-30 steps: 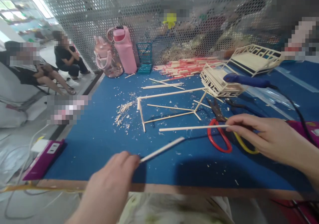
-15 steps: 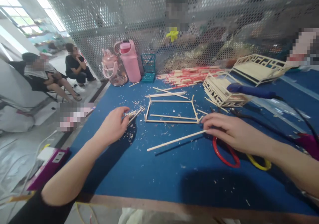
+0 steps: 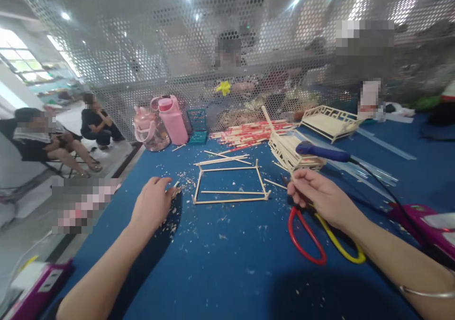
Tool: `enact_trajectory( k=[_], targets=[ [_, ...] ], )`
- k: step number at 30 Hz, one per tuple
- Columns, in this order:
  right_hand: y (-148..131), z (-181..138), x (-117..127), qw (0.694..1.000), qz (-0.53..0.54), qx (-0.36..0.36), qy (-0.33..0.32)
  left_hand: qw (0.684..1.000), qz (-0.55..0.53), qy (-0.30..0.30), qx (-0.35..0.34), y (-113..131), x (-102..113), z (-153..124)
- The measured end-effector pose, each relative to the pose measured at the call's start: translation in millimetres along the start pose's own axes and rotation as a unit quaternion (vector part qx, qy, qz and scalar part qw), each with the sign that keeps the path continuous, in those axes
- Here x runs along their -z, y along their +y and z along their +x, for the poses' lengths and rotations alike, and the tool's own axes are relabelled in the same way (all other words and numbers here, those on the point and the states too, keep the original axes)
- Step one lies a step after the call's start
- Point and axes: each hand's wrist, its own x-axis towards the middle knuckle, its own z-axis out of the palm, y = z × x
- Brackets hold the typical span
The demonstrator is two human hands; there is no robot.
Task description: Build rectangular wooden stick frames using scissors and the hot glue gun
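My right hand (image 3: 313, 192) pinches one end of a thin wooden stick (image 3: 269, 121), which points up and away over the small frame models. Under that hand lie scissors with one red and one yellow handle (image 3: 307, 249); their blades are mostly hidden. At the left, my left hand (image 3: 152, 204) is closed at the fingertips around what looks like a short stick piece (image 3: 177, 184), with only its pale tip showing. Wood scraps (image 3: 185, 180) lie beside it. Between my hands rests a rectangular stick frame (image 3: 231, 200) with short corner posts and a loose stick (image 3: 231, 192) inside it.
A blue-handled hot tool (image 3: 323, 152) with a cord lies against a wooden lattice model (image 3: 284, 151); another model (image 3: 330, 123) stands behind. Red-wrapped sticks (image 3: 245, 134), a pink bottle (image 3: 174, 121) and a clear pink jug (image 3: 151, 132) line the mesh screen. People sit at left.
My right hand has swung the stick from pointing left above the table to pointing up and away. My left hand has drawn back slightly from the scraps. The view has shifted.
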Motion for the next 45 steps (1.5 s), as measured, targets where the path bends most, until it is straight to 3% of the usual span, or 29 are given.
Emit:
enact_trajectory(
  k=[5, 9, 15, 24, 28, 32, 34, 39, 45],
  targets=[
    [6.9, 3.8, -2.8, 0.997, 0.066, -0.035, -0.027, 0.983, -0.115, -0.139, 0.027, 26.6, -9.2, 24.0],
    [11.3, 5.4, -1.3, 0.996, 0.075, -0.044, -0.012, 0.960, -0.191, -0.198, 0.056, 37.1, -14.3, 28.4],
    [13.3, 6.8, 0.5, 0.994, 0.083, -0.075, 0.001, 0.943, -0.274, -0.184, 0.046, 35.5, -10.8, 7.1],
    [11.5, 10.7, -0.9, 0.987, 0.115, -0.110, 0.036, 0.935, -0.316, -0.145, -0.066, 18.8, -29.3, -26.4],
    [0.1, 18.8, -3.9, 0.978, 0.118, -0.169, -0.028, 0.949, -0.278, -0.101, -0.108, 19.6, -25.4, -36.7],
    [-2.7, 30.5, -10.0, 0.951, 0.080, -0.229, -0.194, 0.953, -0.250, -0.107, -0.132, 18.9, -20.1, -46.7],
    [1.9, 39.4, -14.1, 0.945, 0.070, -0.225, -0.226, 0.952, -0.246, -0.116, -0.143, 17.6, -20.2, -48.8],
    [12.5, 58.7, -18.9, 0.981, 0.115, -0.113, -0.112, 0.953, -0.233, -0.114, -0.154, 15.4, -21.9, -50.8],
    [4.2, 40.7, -0.7, 0.990, 0.115, -0.076, 0.028, 0.963, -0.201, -0.099, -0.147, 13.8, -27.6, -53.2]
  ],
)
